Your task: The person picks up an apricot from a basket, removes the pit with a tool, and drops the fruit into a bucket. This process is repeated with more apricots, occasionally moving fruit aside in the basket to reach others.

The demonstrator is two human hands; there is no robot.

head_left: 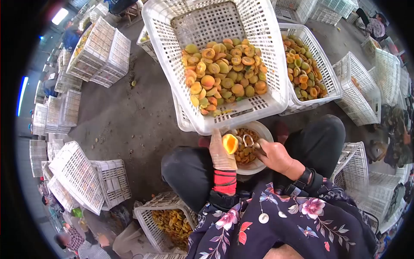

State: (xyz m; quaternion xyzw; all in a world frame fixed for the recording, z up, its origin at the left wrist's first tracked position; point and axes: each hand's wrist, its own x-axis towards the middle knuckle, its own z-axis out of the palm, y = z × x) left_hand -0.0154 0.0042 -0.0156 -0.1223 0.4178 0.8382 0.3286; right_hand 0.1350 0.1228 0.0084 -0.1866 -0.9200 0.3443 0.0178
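Observation:
My left hand (221, 154) wears a pale, worn glove and is closed on an orange apricot half (230, 143), its hollow side turned toward me. My right hand (279, 159), bare, grips the handle of a pitting tool with a curved metal loop (249, 140). The loop is just right of the apricot half, apart from it. Below both hands, between my knees, stands a white bucket (268, 133) holding small brown-orange pieces, probably apricot stones. Directly ahead, a white plastic crate (266, 56) tilts toward me, partly filled with apricot halves (224, 71).
Another crate of apricots (304, 69) stands to the right of the tilted one. A crate with orange pieces (170, 222) is at my lower left. Stacked white crates (103, 49) line the left side, more (358, 88) the right. Other people sit around the edges.

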